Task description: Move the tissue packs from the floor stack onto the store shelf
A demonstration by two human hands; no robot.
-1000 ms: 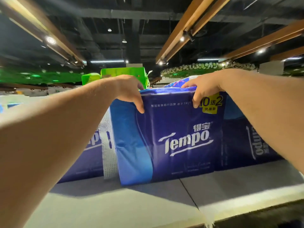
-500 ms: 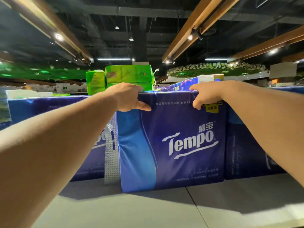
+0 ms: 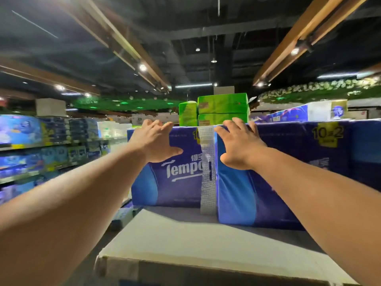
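Note:
Two dark blue Tempo tissue packs stand upright side by side on the white shelf top (image 3: 185, 240). My left hand (image 3: 153, 141) lies flat with spread fingers against the front of the left pack (image 3: 177, 182). In the same way my right hand (image 3: 239, 143) presses with straight fingers on the front of the right pack (image 3: 257, 195). A white perforated strip (image 3: 208, 172) shows between the two packs. Neither hand grips anything.
More blue packs (image 3: 329, 153) continue the row to the right. Green tissue packs (image 3: 218, 109) are stacked behind the row. Store shelves (image 3: 51, 145) full of goods run along the left, across an aisle. The shelf's front edge (image 3: 185, 265) is near me.
Both hands let go of the pack's top edge and now lie flat on the pack fronts. The view has swung left, so the left pack and the aisle shelves show.

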